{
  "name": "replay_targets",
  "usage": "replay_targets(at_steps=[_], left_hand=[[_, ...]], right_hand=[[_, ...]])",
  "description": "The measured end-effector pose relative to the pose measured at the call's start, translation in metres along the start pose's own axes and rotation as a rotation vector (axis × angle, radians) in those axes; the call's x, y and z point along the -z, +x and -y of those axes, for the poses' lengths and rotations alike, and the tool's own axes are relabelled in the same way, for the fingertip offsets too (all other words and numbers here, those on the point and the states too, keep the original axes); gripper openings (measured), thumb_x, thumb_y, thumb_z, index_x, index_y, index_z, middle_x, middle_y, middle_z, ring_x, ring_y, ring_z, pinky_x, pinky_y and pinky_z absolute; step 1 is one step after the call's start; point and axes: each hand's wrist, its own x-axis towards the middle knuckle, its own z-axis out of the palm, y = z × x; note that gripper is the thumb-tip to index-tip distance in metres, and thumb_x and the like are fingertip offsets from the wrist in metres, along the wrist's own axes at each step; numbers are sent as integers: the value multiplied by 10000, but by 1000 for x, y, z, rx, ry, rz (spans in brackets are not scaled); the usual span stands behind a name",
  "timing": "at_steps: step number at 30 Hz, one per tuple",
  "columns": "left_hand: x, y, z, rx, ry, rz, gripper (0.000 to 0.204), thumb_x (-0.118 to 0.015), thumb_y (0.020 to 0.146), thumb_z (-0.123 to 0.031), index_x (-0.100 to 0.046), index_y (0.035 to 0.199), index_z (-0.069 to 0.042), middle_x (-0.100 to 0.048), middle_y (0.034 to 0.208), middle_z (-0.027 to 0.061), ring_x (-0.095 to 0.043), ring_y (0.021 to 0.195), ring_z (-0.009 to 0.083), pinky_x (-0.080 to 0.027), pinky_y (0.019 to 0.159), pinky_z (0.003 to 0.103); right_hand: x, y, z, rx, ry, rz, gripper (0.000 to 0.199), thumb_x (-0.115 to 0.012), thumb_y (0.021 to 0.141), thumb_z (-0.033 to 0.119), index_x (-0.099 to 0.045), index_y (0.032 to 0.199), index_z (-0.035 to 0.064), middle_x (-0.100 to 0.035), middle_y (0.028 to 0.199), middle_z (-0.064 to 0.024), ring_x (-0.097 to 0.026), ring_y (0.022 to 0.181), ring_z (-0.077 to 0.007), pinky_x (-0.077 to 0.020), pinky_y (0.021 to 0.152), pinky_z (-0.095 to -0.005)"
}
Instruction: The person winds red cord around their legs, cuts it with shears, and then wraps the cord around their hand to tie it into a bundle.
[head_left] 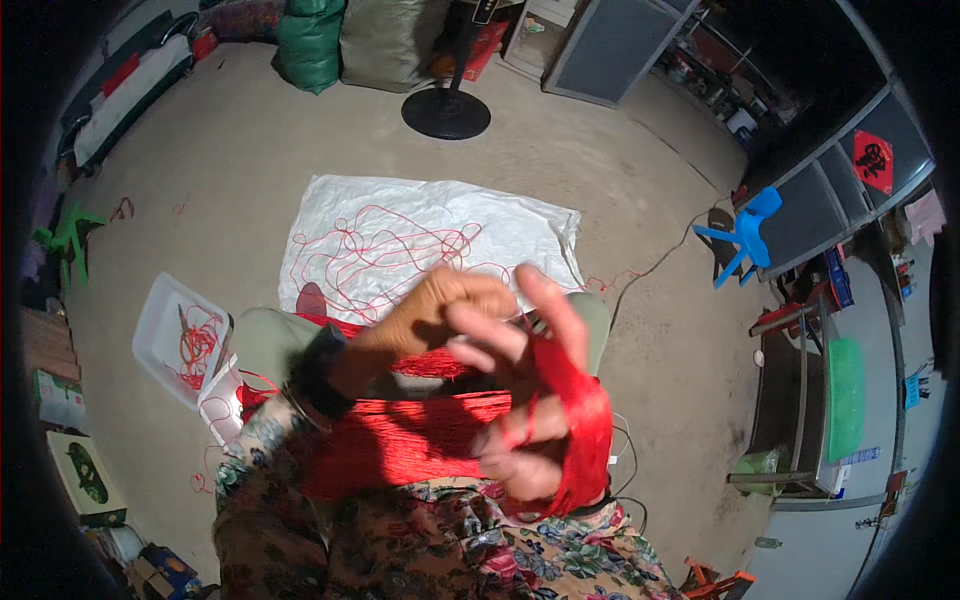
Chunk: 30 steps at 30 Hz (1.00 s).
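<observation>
A thick bundle of red cord (577, 425) is looped around the back and palm of my right hand (530, 455). The fingers of that hand are partly spread and blurred, and strands cross them. My left hand (425, 315), with a black band on the wrist, is raised beside it, its fingers curled into a pinch; anything between the fingertips is too small to make out. Across my lap lie many parallel red strands (400, 445). Beyond my knees, a white sheet (350, 200) on the floor carries a loose tangle of thin red cord (400, 240).
On the left, a white plastic bin (160, 335) holds red cord and a tool with a pointed end. A black fan base (446, 114) stands ahead, near full sacks (390, 45). To the right are a small blue stool (745, 235) and a cable (640, 275) along the floor.
</observation>
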Motion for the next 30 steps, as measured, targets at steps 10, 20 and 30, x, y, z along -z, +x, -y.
replay_targets(at_steps=[10,20,30], left_hand=[[-77,-46,-58,-130,859,386,140,-579,872,-185,-540,813,-64,-540,640,131,-594,580,304,-440,509,422],[27,23,-47,-66,665,-282,184,-629,894,-149,-680,857,24,-675,762,78,-631,708,133,-492,657,281],[-86,-46,6,-84,756,399,99,-625,781,-104,-627,872,-66,-649,746,152,-668,710,340,-500,576,443]], right_hand=[[34,18,-60,-198,-628,-44,678,-671,755,17,-411,1381,9,-628,844,-60,-570,965,-211,-443,926,-370],[7,-9,19,-85,-490,52,156,-746,741,63,-594,709,56,-302,1483,-270,-462,1297,-462,-429,1038,-534],[42,30,-60,-85,-628,-165,520,-686,767,6,-487,1242,81,-524,1252,-156,-539,1213,-326,-438,984,-447]])
